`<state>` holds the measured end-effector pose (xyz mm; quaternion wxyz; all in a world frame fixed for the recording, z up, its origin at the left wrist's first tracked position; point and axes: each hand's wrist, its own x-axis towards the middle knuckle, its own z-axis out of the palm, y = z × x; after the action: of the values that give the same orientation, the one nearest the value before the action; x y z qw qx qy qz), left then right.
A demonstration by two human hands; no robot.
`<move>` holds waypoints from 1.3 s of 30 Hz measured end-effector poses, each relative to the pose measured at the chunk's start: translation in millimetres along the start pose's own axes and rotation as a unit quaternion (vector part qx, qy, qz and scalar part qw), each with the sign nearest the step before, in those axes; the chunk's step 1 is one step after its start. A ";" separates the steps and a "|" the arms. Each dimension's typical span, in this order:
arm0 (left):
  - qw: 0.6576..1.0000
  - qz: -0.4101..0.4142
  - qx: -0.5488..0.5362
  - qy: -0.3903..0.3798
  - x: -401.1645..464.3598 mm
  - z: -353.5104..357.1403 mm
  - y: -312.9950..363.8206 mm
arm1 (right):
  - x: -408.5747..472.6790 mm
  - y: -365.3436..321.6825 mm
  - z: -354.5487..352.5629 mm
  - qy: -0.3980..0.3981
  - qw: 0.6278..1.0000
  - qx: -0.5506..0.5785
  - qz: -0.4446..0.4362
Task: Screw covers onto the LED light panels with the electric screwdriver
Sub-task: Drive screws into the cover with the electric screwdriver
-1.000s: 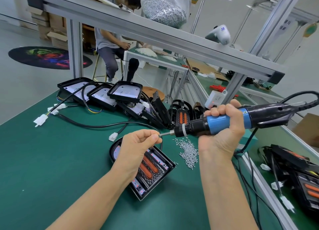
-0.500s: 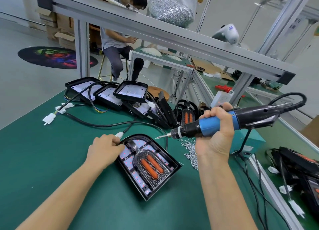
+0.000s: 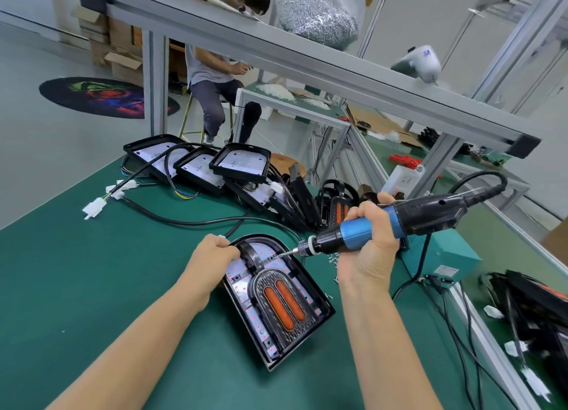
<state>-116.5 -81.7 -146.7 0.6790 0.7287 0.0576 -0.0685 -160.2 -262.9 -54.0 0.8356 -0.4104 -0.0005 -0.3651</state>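
Change: since half a second ago the electric screwdriver (image 3: 384, 225) is tilting lower, its bit tip now touching the upper right part of the LED light panel (image 3: 276, 299) instead of hovering above it; the left hand (image 3: 212, 256) is staying at the panel's top left corner.
Right hand: the right hand (image 3: 372, 243) is wrapping its fingers around the blue grip of the screwdriver, thumb side toward the camera, forearm rising from the bottom edge; the tool is lying nearly level, nose pointing left and slightly down.
Left hand: fingers are curling over the rounded top left rim of the panel, gripping it against the surface (image 3: 76, 286); a white connector (image 3: 222, 237) is showing just above the knuckles.
Task panel: it is lying flat on the green surface between the two forearms, arched end away from the person, with a black cover (image 3: 276, 305) carrying two orange strips sitting inside it.
Screws: a small scatter of loose screws (image 3: 333, 257) is lying on the surface just beside the right hand, partly hidden by it.
Bag: a clear plastic bag (image 3: 316, 13) on the upper rail is bulging with silver screws.
Other panels: a row of open black housings (image 3: 196, 166) with white boards inside is leaning along the far edge, cables trailing out.
Power box: a teal box (image 3: 442, 256) is sitting right of the screwdriver, its cord running up to the tool.
Background: a seated person (image 3: 215, 71) is working at another bench.
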 end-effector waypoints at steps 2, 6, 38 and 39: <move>0.999 -0.016 -0.041 0.006 -2.5 2.2 0.6 | 1.1 -1.4 1.2 -0.008 1.000 0.003 -0.005; 0.995 -0.028 -0.099 -0.019 -8.6 6.1 5.6 | 4.8 -2.4 2.0 -0.010 1.000 -0.005 0.000; 0.976 0.130 0.155 0.079 -22.8 8.6 11.9 | 3.6 -12.2 0.3 -0.003 1.000 0.007 -0.009; 0.967 0.169 0.176 0.077 -27.1 10.2 17.6 | 3.5 -12.7 0.2 -0.002 1.000 0.013 -0.006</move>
<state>-140.3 -92.8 -125.3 0.5353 0.8389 -0.0274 0.0940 -165.4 -269.9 -44.0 0.8387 -0.4001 -0.0092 -0.3693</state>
